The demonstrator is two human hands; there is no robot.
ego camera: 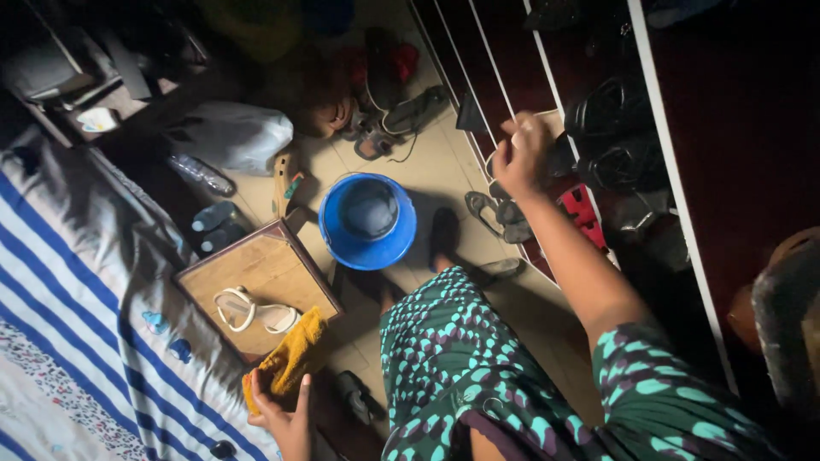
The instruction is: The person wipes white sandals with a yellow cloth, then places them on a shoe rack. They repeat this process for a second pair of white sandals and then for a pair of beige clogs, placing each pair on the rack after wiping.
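My left hand (282, 418) is low in the view and grips a yellow cloth (286, 363) that drapes over the corner of a small wooden table (265, 265). A white sandal (252, 309) lies on that table. My right hand (519, 154) is stretched forward with its fingers curled together against the white edge of a dark shoe rack (504, 81); I see nothing in it. A blue bucket (367, 224) stands on the floor between my two hands. My green patterned dress (461, 376) fills the lower middle.
A bed with a blue-striped sheet (77, 316) runs along the left. A white plastic bag (231, 132), a clear bottle (201, 175) and scattered shoes (401, 111) lie on the tiled floor. Dark shoes (615, 137) sit on the rack. The room is dim.
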